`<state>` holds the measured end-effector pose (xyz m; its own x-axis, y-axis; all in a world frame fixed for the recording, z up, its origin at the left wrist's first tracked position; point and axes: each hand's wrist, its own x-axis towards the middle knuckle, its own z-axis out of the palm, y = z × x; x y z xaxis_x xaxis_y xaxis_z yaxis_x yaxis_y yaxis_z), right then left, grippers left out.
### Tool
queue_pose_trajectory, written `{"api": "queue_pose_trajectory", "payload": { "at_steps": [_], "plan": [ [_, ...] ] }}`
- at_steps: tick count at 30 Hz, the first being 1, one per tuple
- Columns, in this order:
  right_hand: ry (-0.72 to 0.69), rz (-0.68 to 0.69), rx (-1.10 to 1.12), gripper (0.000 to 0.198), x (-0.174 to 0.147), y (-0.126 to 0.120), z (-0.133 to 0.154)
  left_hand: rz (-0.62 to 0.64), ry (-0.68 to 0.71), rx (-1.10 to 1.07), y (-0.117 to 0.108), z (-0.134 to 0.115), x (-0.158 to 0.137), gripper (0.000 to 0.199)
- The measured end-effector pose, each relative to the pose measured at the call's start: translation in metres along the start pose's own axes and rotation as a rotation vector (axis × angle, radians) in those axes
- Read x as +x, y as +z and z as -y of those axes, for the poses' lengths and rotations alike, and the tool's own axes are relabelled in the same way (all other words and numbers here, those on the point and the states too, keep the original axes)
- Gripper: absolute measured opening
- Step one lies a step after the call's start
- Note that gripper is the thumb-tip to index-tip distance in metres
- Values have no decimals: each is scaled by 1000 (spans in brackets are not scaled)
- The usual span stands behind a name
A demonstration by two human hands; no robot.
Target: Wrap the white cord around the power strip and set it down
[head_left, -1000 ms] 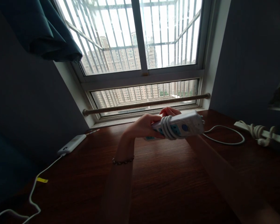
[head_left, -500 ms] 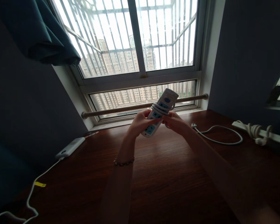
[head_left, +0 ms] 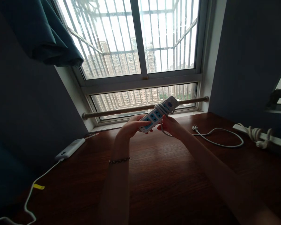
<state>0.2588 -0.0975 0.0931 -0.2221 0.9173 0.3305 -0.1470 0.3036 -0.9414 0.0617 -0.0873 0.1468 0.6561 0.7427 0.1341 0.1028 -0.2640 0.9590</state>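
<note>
A white power strip (head_left: 153,117) with blue socket panels is held up at a slant above the wooden table, its upper end toward the right. My left hand (head_left: 131,125) grips its lower end, thumb across the front face. Several turns of white cord (head_left: 162,109) wrap around the strip's upper half. Close beside the strip, my right hand (head_left: 172,126) has its fingers closed around the cord, which hangs down beneath them. The cord's far part lies in a loop on the table to the right, ending in a plug (head_left: 194,127).
On the right lies another white strip (head_left: 277,139) with its cable wound around it. A white power bank-like device (head_left: 70,149) with a cable sits at the left edge. Behind the table (head_left: 154,175) are a horizontal rail (head_left: 121,110) and a barred window; a blue curtain (head_left: 49,40) hangs upper left.
The power strip has tilted closer to horizontal, and my left hand has shifted left and toward its lower end. My right hand has moved slightly down, with a length of cord now hanging below it.
</note>
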Motion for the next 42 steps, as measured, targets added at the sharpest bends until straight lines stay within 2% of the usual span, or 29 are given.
{"api": "queue_pose_trajectory", "payload": {
  "at_steps": [3,6,9,11,15,18,23,25,29,33,35,38,42],
  "plan": [
    [130,80,-297,53,0,-5,-11,-74,-1,32,-3,-2,-4,35],
    [182,96,-694,32,0,-12,-19,-151,-8,82,-4,-5,-7,38],
    [95,-36,-1068,25,-2,-16,-16,-267,-24,171,-5,-5,-5,43],
    [4,-97,-1231,25,-4,-16,-8,-357,-44,265,-5,-3,-2,45],
    [-168,-103,-1425,37,-8,-16,6,-468,-81,526,0,-1,4,39],
    [-256,-80,-1507,35,-10,-20,10,-494,-104,737,7,-3,4,32],
    [-361,-7,-1562,18,-13,-23,11,-447,-134,994,25,-9,-1,23],
    [-386,20,-1565,18,-14,-22,13,-414,-159,1066,32,-9,-1,24],
    [-401,81,-1541,32,-15,-22,15,-321,-230,1164,38,-6,1,35],
    [-378,140,-1495,53,-13,-24,14,-130,-227,1170,33,-5,-3,40],
    [-357,196,-1411,58,-11,-25,12,-26,-205,1142,29,-6,-5,35],
    [-337,267,-1146,59,-7,-25,8,133,-163,1087,27,-7,-7,27],
    [-321,308,-785,45,-3,-25,5,309,-92,1001,34,-9,-5,36]
  ]
}}
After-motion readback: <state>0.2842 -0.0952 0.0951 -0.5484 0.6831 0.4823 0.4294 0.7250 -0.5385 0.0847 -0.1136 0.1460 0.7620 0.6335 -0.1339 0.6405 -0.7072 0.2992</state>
